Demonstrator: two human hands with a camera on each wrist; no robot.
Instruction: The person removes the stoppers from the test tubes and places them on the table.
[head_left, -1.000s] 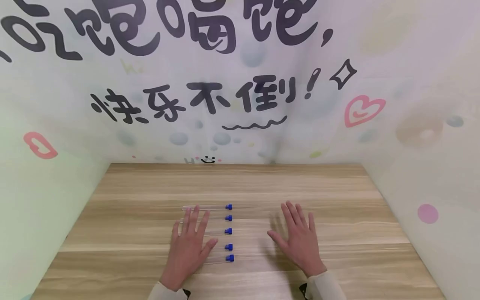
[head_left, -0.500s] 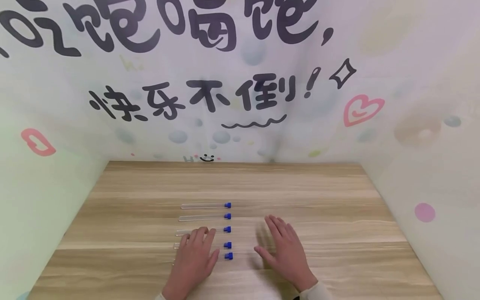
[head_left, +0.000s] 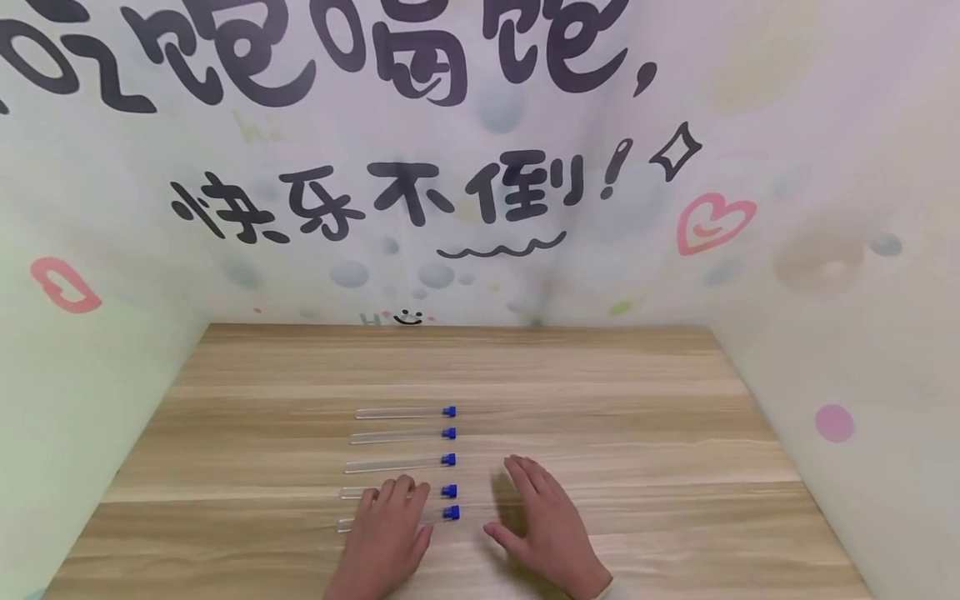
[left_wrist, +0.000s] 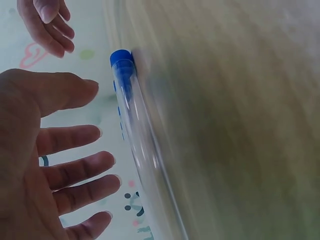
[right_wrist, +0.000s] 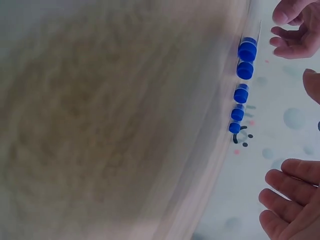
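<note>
Slim, transparent tubes (head_left: 393, 466) lie beneath and beyond our left hand (head_left: 386, 525), its empty fingers loosely spread; our right hand (head_left: 551, 525), empty, thumb wide, hovers beside their stubby blue caps (head_left: 448, 459) over streaky wood (head_left: 637, 400)

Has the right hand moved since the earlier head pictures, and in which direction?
Yes. In the head view, judged against the blue caps, the right hand has moved left, closer to them, and toward the picture's bottom.

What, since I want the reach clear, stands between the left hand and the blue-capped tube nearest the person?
Nothing visible: the left wrist view shows only air between the left hand and the nearest tube. The next tube lies beyond it.
</note>
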